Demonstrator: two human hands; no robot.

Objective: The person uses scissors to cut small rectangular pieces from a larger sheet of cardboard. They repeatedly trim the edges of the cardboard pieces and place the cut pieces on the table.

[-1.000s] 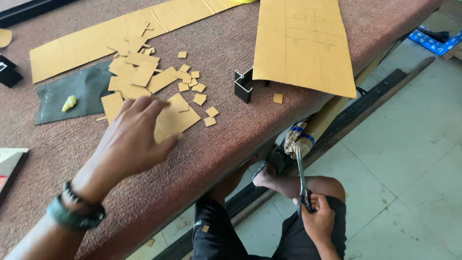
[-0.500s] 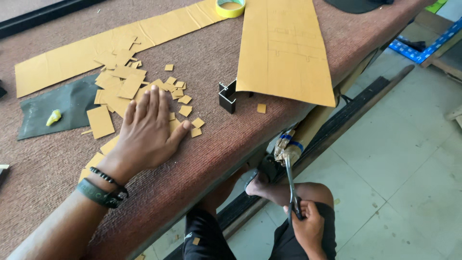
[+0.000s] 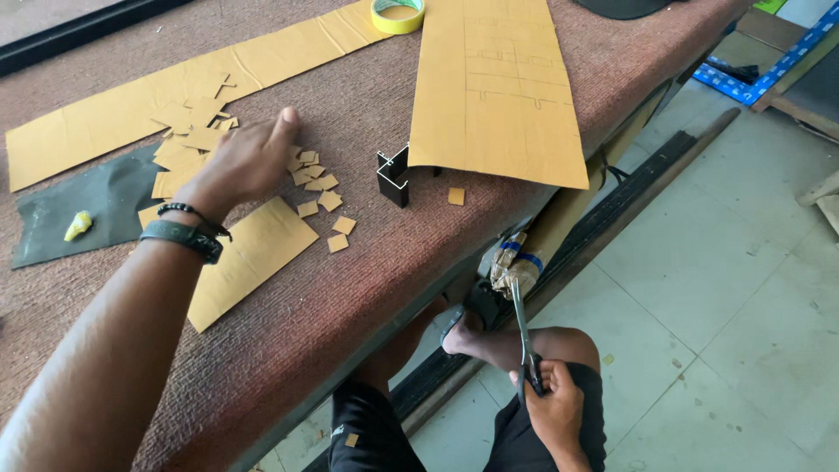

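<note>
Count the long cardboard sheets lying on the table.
2. One long cardboard strip runs along the far left, behind the left hand. One wide cardboard sheet with pencil lines lies right, beside the tape roll. Smaller offcuts excluded; some may be hidden.

Tan card on a maroon table

Tan cardboard squares by the left hand's fingers; maroon table cloth; black scissors within the right hand's fingers.

Scraps left of bracket (on table)

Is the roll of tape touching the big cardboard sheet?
Apart: the head view shows a strip of brown table between the roll of tape and the big cardboard sheet.
</note>
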